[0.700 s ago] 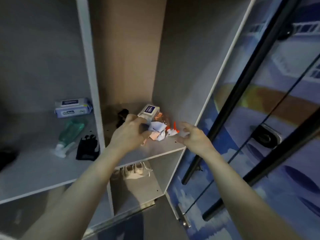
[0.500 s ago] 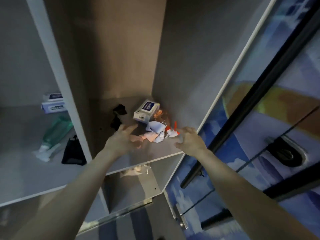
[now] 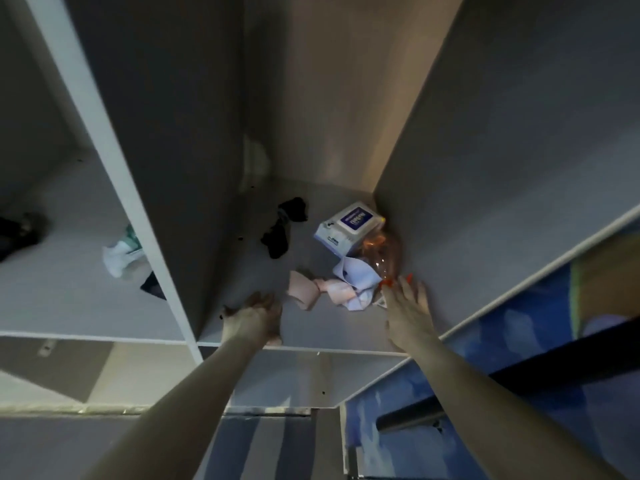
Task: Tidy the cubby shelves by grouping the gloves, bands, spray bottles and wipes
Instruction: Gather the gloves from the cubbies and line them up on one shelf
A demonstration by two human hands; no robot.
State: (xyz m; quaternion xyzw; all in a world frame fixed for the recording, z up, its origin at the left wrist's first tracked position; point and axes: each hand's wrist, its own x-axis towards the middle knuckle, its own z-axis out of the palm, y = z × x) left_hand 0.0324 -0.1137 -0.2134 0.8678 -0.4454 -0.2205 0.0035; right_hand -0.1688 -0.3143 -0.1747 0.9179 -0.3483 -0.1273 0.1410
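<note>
1. Both bare hands reach into the right-hand cubby (image 3: 311, 341) of a grey shelf unit, seen from the head cam.
2. L hand (image 3: 254, 318) hovers near the shelf's front edge, fingers loose and relaxed, holding nothing; just ahead of its fingertips lies a crumpled pink band (image 3: 304, 294).
3. R hand (image 3: 408, 313) lies flat near the cubby's right wall, fingers straight & spread, tips touching the heap of pink-and-white crumpled bands (image 3: 349, 289). Whether it presses down, can't tell.
4. An orange-tinted spray bottle (image 3: 384, 254) sits in the back-right corner, against the side wall, its red-orange nozzle just by the R fingertips.
5. A wipes pack (image 3: 346, 226), white w/ dark blue label, rests tilted beside and partly on the bottle, toward the rear of the same cubby.
6. Black gloves (image 3: 282, 228) lie in a loose strip mid-shelf, apart from the wipes and left of them.
7. In the left cubby, past the white divider (image 3: 114, 168): a green spray bottle (image 3: 124, 254) w/ white head on its side, partly hidden by the divider; a dark glove (image 3: 152, 287) just beside it; another dark item (image 3: 19, 230) at far left, too blurred to name.
8. A blue patterned panel (image 3: 519, 358) w/ a dark bar fills the frame's right side.
</note>
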